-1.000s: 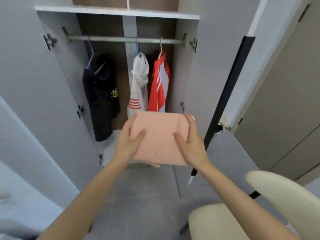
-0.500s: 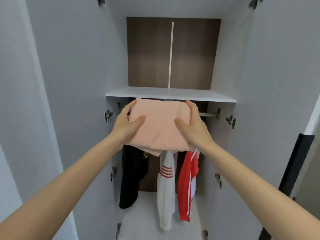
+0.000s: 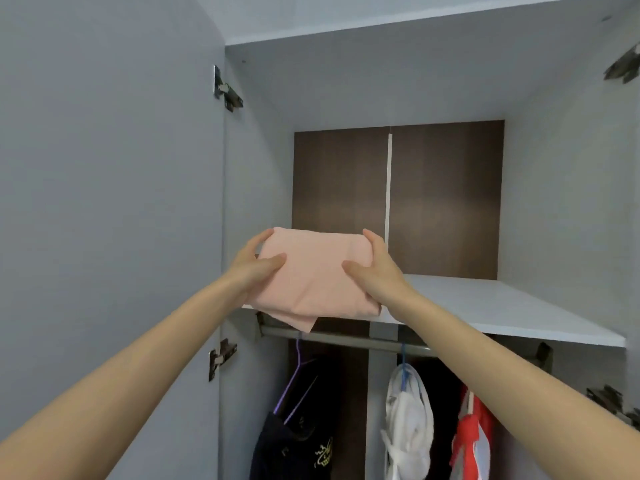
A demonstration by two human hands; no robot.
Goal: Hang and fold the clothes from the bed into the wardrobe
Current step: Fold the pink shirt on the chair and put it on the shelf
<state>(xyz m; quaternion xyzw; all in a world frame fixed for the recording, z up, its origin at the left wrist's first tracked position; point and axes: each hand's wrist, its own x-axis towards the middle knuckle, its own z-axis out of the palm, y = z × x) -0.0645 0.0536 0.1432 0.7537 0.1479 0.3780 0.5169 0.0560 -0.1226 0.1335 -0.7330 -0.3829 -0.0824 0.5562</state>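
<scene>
A folded pink garment (image 3: 317, 271) is held up at the left end of the wardrobe's white upper shelf (image 3: 502, 303), its front part hanging past the shelf's front edge. My left hand (image 3: 251, 265) grips its left side, thumb on top and fingers underneath. On its right side my right hand (image 3: 375, 271) holds it the same way. Whether the garment rests on the shelf I cannot tell.
Below the shelf a metal rail (image 3: 346, 339) carries a black garment (image 3: 294, 448) on a purple hanger, a white top (image 3: 408, 420) and a red and white one (image 3: 472, 441). The open left door (image 3: 104, 202) stands close beside my left arm.
Both hands have lifted the pink garment from below the shelf's edge up to shelf level and forward. The view has tilted upward into the upper compartment.
</scene>
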